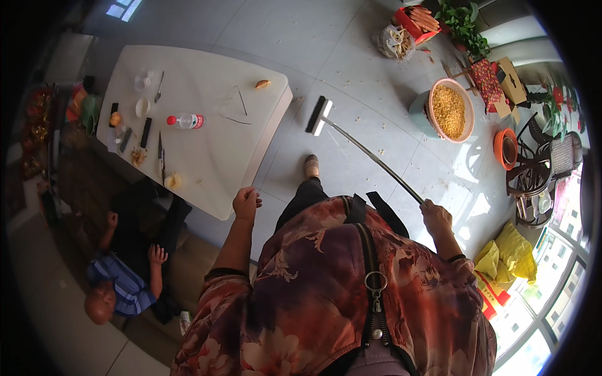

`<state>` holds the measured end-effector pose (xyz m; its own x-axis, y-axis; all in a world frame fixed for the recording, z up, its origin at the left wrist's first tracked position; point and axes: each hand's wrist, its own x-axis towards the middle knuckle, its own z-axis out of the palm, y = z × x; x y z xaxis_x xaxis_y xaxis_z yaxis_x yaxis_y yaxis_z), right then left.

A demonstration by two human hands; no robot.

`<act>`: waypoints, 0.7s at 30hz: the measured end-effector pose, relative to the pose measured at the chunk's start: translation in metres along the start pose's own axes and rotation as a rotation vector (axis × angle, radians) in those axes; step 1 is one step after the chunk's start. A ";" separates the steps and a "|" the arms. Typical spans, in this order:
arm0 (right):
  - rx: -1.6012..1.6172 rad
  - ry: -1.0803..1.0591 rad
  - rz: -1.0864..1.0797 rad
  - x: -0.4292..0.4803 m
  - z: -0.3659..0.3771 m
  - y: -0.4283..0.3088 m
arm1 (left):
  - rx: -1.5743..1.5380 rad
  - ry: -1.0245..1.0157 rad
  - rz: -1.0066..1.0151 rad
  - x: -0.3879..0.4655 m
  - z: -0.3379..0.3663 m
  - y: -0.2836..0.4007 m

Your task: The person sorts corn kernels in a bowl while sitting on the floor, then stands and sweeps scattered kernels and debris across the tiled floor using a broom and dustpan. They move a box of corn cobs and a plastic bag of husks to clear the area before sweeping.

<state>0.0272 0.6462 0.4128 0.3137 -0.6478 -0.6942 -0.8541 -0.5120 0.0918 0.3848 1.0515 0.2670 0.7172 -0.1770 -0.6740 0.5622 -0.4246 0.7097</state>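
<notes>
My right hand (437, 217) is closed around the end of a long metal handle. The handle runs forward to a floor brush (319, 116) with a white head and black bristles, which is at the tiled floor (324, 174) beyond my foot. Small pale bits lie scattered over the tiles. My left hand (247, 203) hangs near the corner of the white-topped table (211, 188), fingers loosely curled, with no object visible in it. On that table are a plastic bottle with a red cap (188, 121), eyeglasses (239, 105), a knife (160, 148) and a spoon (160, 87).
A tub of yellow kernels (448, 110) stands at the right, with a bag of husks (396, 43) and a red box (417, 21) behind it. Chairs (531, 174) and yellow bags (515, 251) are near the window. Another person (120, 286) sits on the sofa at the left.
</notes>
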 end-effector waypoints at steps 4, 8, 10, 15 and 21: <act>-0.122 -0.055 0.107 -0.004 -0.019 0.028 | 0.002 0.068 -0.086 0.012 -0.018 -0.015; -0.119 -0.023 0.199 -0.029 -0.053 0.041 | 0.036 0.093 -0.225 0.002 -0.023 -0.034; -0.063 -0.011 0.172 -0.026 -0.061 0.038 | 0.059 0.047 -0.282 0.000 -0.020 -0.040; 0.111 0.050 0.003 0.040 -0.067 -0.015 | 0.055 0.025 -0.311 -0.009 -0.004 -0.031; 0.074 0.050 -0.176 0.136 -0.083 -0.100 | -0.023 0.052 -0.253 -0.026 0.017 0.016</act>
<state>0.1899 0.5625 0.3688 0.4797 -0.5802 -0.6582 -0.8116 -0.5784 -0.0816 0.3684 1.0347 0.2924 0.5725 -0.0215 -0.8196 0.7353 -0.4288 0.5249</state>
